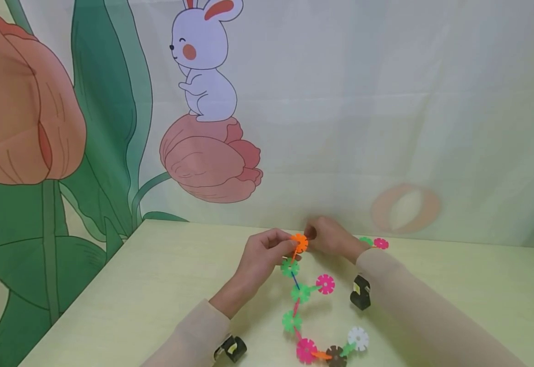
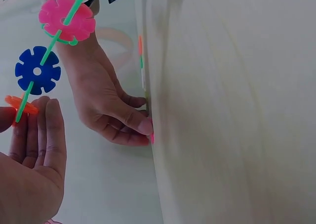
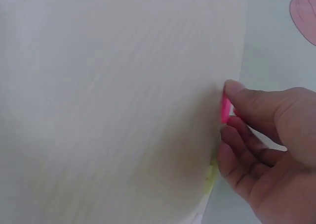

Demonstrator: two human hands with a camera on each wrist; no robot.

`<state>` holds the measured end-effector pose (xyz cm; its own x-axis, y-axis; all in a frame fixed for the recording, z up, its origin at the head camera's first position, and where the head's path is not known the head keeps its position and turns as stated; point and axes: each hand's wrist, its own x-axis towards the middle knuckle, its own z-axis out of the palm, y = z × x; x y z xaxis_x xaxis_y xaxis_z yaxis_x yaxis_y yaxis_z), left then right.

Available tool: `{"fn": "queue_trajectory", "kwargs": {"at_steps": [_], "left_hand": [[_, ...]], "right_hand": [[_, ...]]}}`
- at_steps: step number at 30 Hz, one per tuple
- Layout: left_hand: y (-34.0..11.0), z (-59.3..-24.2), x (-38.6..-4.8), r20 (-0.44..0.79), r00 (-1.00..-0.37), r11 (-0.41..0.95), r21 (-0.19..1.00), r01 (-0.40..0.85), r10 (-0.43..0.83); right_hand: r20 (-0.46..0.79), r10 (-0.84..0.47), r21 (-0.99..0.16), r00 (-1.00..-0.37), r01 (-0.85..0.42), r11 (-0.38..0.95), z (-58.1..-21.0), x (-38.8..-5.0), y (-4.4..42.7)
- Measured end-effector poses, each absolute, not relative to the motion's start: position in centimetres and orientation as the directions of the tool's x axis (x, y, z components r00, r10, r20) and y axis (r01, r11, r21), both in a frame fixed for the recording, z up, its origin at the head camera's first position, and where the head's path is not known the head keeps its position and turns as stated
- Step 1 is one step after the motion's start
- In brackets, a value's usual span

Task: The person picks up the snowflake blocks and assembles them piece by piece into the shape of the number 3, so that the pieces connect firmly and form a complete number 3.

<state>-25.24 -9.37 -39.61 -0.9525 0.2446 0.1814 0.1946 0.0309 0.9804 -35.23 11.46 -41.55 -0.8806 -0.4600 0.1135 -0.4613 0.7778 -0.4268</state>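
My left hand (image 1: 262,257) pinches an orange notched plastic disc (image 1: 300,243) at the upper end of a chain of interlocking snowflake discs. Below it hang a green disc (image 1: 290,267) and more green ones, with a pink disc (image 1: 325,284) branching off to the right. The chain curves on through another pink disc (image 1: 306,350) and a brown disc (image 1: 336,356) to a white disc (image 1: 358,339). A blue disc (image 2: 37,70) shows in the left wrist view. Near the table's far edge, my right hand (image 1: 333,237) pinches a separate pink disc (image 3: 226,109), mostly hidden by its fingers.
The pale table (image 1: 157,295) meets a printed cloth backdrop (image 1: 322,127) just behind the hands. Beyond the right wrist lie a green disc (image 1: 366,240) and a pink disc (image 1: 381,243). Something yellow-green (image 3: 211,177) sits below the right fingers.
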Motion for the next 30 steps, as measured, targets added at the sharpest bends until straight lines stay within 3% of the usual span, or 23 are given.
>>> {"fn": "queue_trajectory", "kwargs": {"at_steps": [9, 15, 21, 26, 30], "left_hand": [[-9.2, -39.5, -25.2, 0.193, -0.949, 0.024, 0.978, 0.205, 0.25], [-9.3, -39.4, -25.1, 0.204, -0.946, 0.02, 0.976, 0.216, 0.254], [-9.3, -39.5, -25.1, 0.202, -0.946, 0.024, 0.976, 0.215, 0.256], [-9.2, -39.4, -25.1, 0.204, -0.945, 0.025, 0.976, 0.217, 0.254], [-9.2, -39.5, -25.2, 0.194, -0.948, 0.034, 0.977, 0.209, 0.254]], "right_hand": [[-0.036, -0.412, -0.495, -0.91, -0.342, 0.799, -41.3, -35.1, 11.9], [-0.056, -0.395, -0.553, -0.917, -0.301, 0.777, -41.5, -34.6, 12.6], [0.025, -0.337, -0.638, -0.941, -0.274, 0.719, -41.5, -34.0, 13.2], [0.131, -0.316, -0.785, -0.94, -0.293, 0.546, -39.9, -32.3, 13.9], [0.222, -0.325, -0.839, -0.919, -0.35, 0.417, -38.7, -30.8, 14.6]]}}
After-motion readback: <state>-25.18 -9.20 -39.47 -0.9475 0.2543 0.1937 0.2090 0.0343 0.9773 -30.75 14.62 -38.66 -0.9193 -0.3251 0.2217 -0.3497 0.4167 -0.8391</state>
